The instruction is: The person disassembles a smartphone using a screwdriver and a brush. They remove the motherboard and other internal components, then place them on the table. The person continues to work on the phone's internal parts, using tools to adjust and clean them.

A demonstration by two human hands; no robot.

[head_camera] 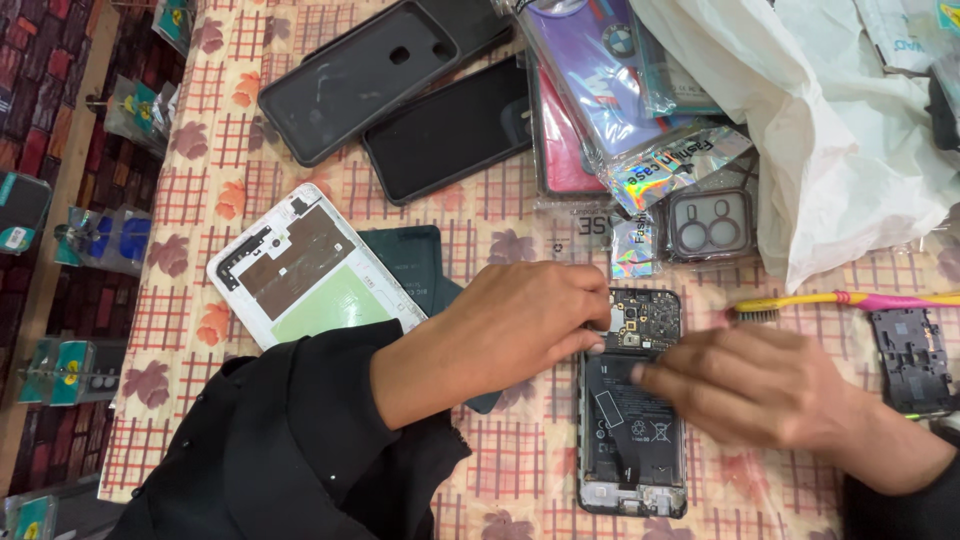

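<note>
Opened phone (pixel 632 430) lies back-off on the desk (pixel 200 180), battery showing. Left hand (pixel 520 318) fingers pinched together on its circuit board (pixel 645 320). Right hand (pixel 755 385) blurred, fingers resting on battery top, grip unclear. Toothbrush (pixel 840 300) just beyond.

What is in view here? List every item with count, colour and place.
opened phone: 1, black, back removed, battery and board exposed, centre bottom
white phone frame: 1, white with brown and green patches, left of centre
dark back panel: 1, dark green, beside the frame
empty phone cases: at least 2, black, top
packaged cases: several, purple, pink, holographic, top centre
plastic bag: 1, white, top right
toothbrush: 1, yellow and pink, right
small black part: 1, right edge
tablecloth: 1, floral check
left hand: on the board
right hand: over the battery
</note>
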